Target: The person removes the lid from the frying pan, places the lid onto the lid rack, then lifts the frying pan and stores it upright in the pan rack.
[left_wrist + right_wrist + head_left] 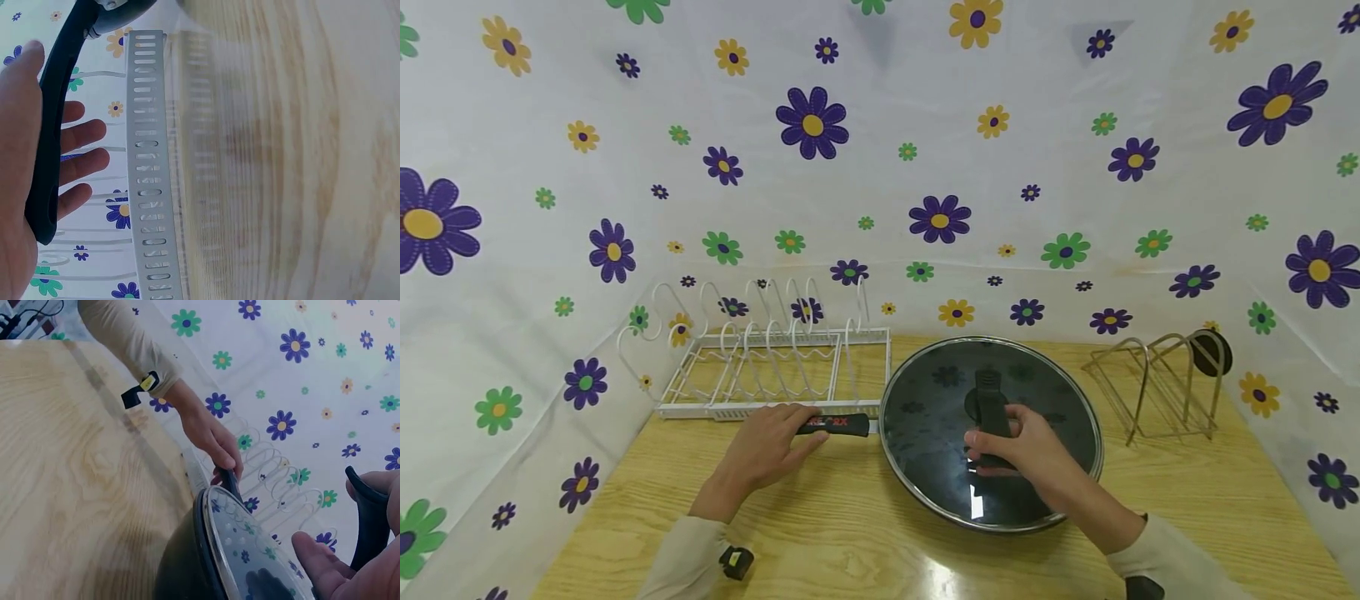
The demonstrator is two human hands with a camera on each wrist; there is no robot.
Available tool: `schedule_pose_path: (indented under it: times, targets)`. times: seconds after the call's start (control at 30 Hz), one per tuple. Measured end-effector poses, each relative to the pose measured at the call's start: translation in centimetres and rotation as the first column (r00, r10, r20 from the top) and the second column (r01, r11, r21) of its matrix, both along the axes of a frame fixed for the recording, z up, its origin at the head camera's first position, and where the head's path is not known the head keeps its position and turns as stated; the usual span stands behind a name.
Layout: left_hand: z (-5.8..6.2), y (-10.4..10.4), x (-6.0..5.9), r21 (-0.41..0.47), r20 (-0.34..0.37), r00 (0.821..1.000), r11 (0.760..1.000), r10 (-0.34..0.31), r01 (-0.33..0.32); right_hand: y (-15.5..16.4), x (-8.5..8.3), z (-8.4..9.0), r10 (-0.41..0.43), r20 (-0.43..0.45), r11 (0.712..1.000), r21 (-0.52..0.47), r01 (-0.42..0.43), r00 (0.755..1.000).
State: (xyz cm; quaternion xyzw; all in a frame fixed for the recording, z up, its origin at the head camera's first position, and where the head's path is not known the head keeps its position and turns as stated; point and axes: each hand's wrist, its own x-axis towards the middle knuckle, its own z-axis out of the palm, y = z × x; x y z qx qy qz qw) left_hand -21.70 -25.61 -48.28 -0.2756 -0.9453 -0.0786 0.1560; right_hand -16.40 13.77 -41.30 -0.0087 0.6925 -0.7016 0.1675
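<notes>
A dark pan (178,565) is covered by a round glass lid (925,400) with a metal rim. My left hand (763,446) holds the pan's black handle (842,425), which has red lettering. Seen from the left wrist, that handle crosses the palm, with the fingers (84,134) reaching past its far side. Over the lid, my right hand (1030,450) grips the upright black lid handle (990,408), thumb on one side and fingers round the other. Whether the pan's base touches the table is hidden.
Behind the left hand, a white wire rack (790,408) with tall curved dividers stands on the wooden table (820,533). A smaller metal rack (1150,392) stands to the right, with a black disc (1212,352) at its end. Flower-patterned sheeting (895,108) encloses the back and sides.
</notes>
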Motion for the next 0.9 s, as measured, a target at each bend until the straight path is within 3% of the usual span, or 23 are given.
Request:
schedule_pose_path:
  times: [0.2,0.43,0.6,0.9]
  targets:
    - [-0.44,-0.06,-0.37,0.018,-0.063,0.998,0.999,-0.025,0.026,0.05,0.09,-0.29,0.047,0.003,0.983,-0.175,-0.046,0.999]
    - [-0.82,-0.25,-0.6,0.046,-0.135,0.989,0.996,-0.063,0.07,-0.01,0.22,-0.39,0.093,0.053,0.932,-0.355,-0.068,0.994]
    - [-0.75,-0.28,-0.72,0.059,-0.146,0.986,0.994,-0.08,0.089,-0.07,0.39,-0.38,0.082,0.064,0.924,-0.379,-0.052,0.995]
    - [-0.65,-0.11,-0.54,0.081,-0.179,0.98,0.991,-0.089,0.105,-0.57,0.54,-0.56,0.026,0.056,0.948,-0.319,-0.006,0.998]
